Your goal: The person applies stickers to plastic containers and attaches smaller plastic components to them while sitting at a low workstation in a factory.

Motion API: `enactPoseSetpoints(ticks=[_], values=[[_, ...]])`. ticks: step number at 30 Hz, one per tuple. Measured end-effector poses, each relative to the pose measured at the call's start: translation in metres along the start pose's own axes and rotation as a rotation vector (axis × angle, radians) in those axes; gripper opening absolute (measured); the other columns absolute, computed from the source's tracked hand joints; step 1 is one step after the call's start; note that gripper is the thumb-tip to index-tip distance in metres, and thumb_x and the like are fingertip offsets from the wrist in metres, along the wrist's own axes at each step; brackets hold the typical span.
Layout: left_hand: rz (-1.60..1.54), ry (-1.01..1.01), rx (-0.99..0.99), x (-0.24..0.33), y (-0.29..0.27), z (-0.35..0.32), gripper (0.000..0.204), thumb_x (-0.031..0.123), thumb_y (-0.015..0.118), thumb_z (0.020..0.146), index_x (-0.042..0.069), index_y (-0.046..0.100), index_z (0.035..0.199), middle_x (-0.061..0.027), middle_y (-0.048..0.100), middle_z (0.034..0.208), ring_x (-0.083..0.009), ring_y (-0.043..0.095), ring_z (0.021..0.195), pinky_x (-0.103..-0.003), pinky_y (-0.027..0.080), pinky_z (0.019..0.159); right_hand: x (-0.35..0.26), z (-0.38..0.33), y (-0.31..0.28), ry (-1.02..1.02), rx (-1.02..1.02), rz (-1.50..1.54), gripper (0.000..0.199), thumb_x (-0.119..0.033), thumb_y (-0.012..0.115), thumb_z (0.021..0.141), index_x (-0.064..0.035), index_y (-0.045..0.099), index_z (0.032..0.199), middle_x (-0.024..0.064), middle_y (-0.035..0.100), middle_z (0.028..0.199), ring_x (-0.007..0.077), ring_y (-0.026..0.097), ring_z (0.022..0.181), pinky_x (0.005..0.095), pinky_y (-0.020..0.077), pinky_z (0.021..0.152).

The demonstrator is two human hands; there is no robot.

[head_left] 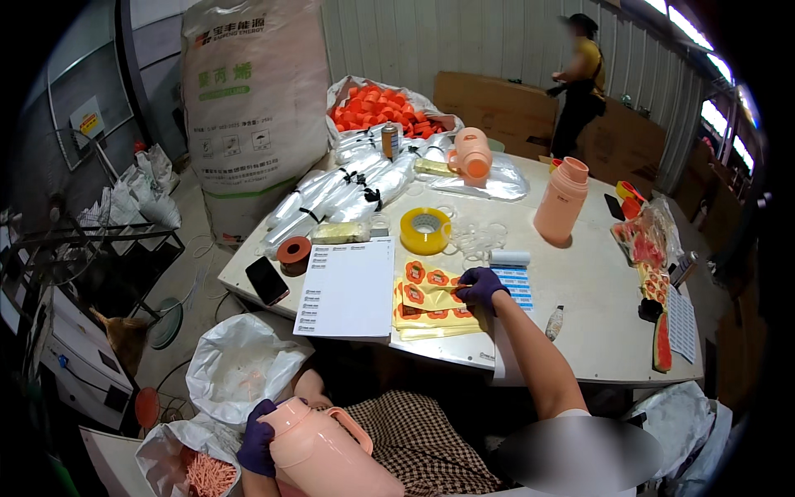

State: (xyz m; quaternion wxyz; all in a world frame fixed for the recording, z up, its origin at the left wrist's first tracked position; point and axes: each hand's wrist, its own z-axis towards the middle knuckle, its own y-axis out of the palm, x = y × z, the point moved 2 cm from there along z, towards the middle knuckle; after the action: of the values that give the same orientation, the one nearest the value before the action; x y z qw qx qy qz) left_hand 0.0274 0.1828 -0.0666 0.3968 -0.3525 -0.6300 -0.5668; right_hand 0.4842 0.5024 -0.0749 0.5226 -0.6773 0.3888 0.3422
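Note:
My left hand (256, 441), in a purple glove, is closed round the neck end of a large pink plastic jug (335, 454). The jug lies tilted over my lap, its loop handle facing up. On the table my right hand (482, 289), gloved too, pinches the right edge of a yellow sheet of orange-red stickers (425, 297). That sheet is lifted and curled above more sheets of the same kind. A white paper stack (346, 290) lies to their left, and blue-and-white labels (519, 286) lie just right of my hand.
Yellow tape (425, 230) and two pink bottles (563, 203) (472, 154) are on the table (596, 290). Plastic bags (356, 186) and a sack of orange caps (389, 112) stand behind. A phone (267, 281) is at the left edge. Another person (580, 83) stands beyond.

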Motion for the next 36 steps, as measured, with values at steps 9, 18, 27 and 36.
enactPoseSetpoints(ticks=[9, 18, 27, 36], values=[[0.385, 0.722, 0.02, 0.128, 0.139, 0.026, 0.046, 0.035, 0.08, 0.075, 0.002, 0.056, 0.096, -0.0183, 0.06, 0.126, -0.0304, 0.063, 0.115, -0.045, 0.053, 0.097, 0.012, -0.039, 0.007, -0.496, 0.067, -0.131, 0.036, -0.026, 0.083, 0.076, -0.0096, 0.075, 0.107, 0.0084, 0.069, 0.117, 0.0217, 0.068, 0.105, 0.0324, 0.0531, 0.094], [1.141, 1.149, -0.355, 0.057, 0.339, 0.22, 0.048, 0.044, 0.087, 0.063, 0.006, 0.064, 0.082, -0.0153, 0.065, 0.107, -0.0353, 0.065, 0.094, -0.044, 0.053, 0.083, 0.028, -0.028, 0.013, -0.478, 0.064, -0.081, 0.018, -0.014, 0.08, 0.08, -0.0108, 0.076, 0.097, 0.0111, 0.067, 0.114, 0.0246, 0.067, 0.106, 0.0323, 0.0531, 0.091], [1.001, 1.212, -0.427, 0.04, 0.36, 0.216, 0.042, 0.039, 0.086, 0.063, 0.008, 0.063, 0.08, -0.0143, 0.065, 0.11, -0.035, 0.063, 0.099, -0.044, 0.051, 0.087, -0.011, -0.17, -0.067, -1.008, 0.289, 0.598, 0.042, 0.002, 0.069, 0.077, -0.0114, 0.066, 0.116, 0.0073, 0.064, 0.1, 0.0251, 0.061, 0.095, 0.0452, 0.0495, 0.092], [-0.074, 0.147, -0.614, 0.083, 0.136, 0.121, 0.051, 0.039, 0.08, 0.073, 0.007, 0.052, 0.102, -0.0189, 0.062, 0.124, -0.0272, 0.061, 0.113, -0.039, 0.049, 0.099, -0.063, -0.256, 0.025, -0.392, -0.277, 0.783, 0.099, 0.006, 0.069, 0.072, -0.0099, 0.025, 0.158, 0.0072, 0.066, 0.081, 0.0126, 0.061, 0.069, 0.0294, 0.0538, 0.069]])
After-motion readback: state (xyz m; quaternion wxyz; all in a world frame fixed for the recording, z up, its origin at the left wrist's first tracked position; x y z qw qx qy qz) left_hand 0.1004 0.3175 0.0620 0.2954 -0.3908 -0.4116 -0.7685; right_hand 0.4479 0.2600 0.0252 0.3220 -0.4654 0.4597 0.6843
